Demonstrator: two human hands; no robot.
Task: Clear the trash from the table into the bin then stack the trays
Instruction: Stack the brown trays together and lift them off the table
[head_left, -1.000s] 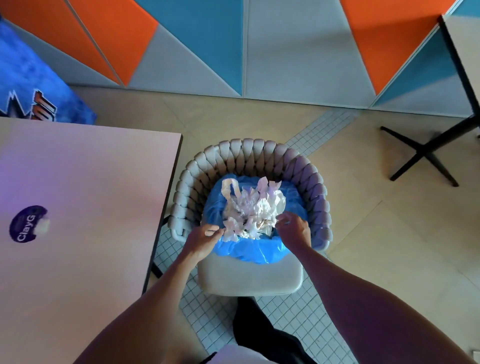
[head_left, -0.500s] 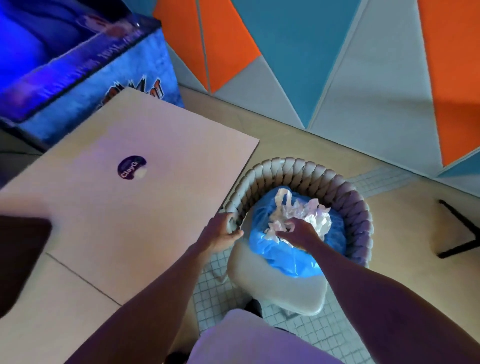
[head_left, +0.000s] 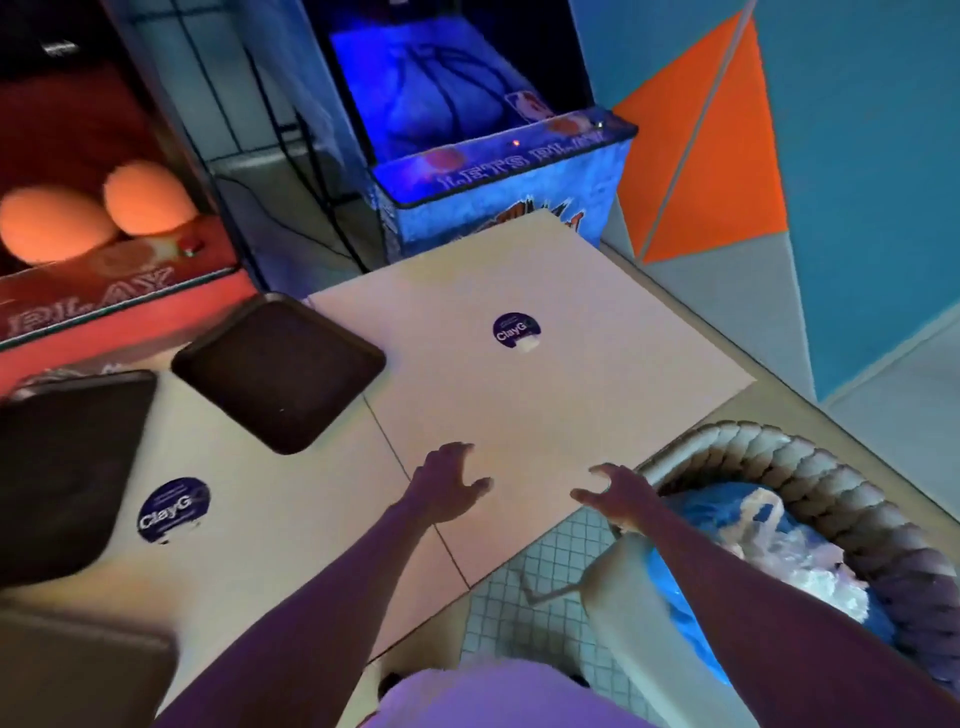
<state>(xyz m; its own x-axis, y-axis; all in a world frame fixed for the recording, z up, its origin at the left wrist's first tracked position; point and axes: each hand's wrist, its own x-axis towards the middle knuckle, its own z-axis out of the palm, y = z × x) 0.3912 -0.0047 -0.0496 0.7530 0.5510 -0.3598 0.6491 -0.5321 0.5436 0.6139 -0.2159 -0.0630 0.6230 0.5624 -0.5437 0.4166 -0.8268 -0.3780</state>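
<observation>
Hovering over the table (head_left: 571, 400), left hand (head_left: 444, 486) and right hand (head_left: 621, 496) spread their fingers (head_left: 454, 453), holding nothing. Trays (head_left: 280, 374) lay left of the fingers, the bin (head_left: 696, 519) right.

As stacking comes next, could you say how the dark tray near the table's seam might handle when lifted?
The dark tray looks flat and moulded with a raised rim, so probably stiff and easy to grip at the edge. It appears empty and thin, so likely light. Flat on the table, it may slide if pushed.
</observation>
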